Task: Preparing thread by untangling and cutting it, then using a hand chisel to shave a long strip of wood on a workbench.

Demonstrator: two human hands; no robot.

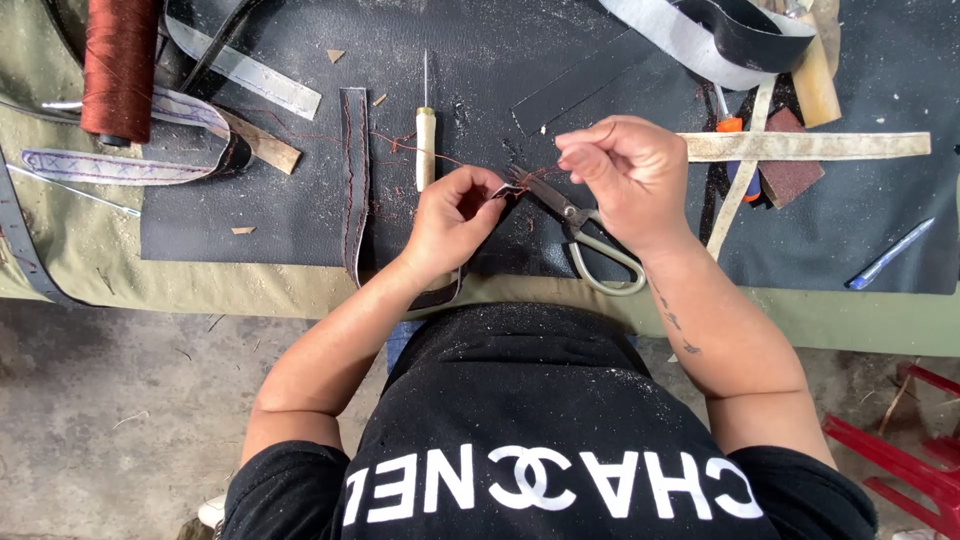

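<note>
My left hand [452,218] pinches the end of a dark leather strap [508,189] over the black mat [300,210]; the rest of the strap hangs down under my wrist. My right hand [628,170] is closed on a thin reddish-brown thread [540,172] that runs from the strap end. A pair of scissors [590,240] with pale handles lies on the mat just below my right hand, its blades pointing at the strap end. An awl [425,140] with a pale wooden handle lies left of my left hand.
A spool of reddish-brown thread [120,65] stands at the top left. A stitched dark strap [353,180] lies beside the awl. Pale and dark leather strips [800,146] lie at the right and top. A blue pen [888,254] rests near the right edge.
</note>
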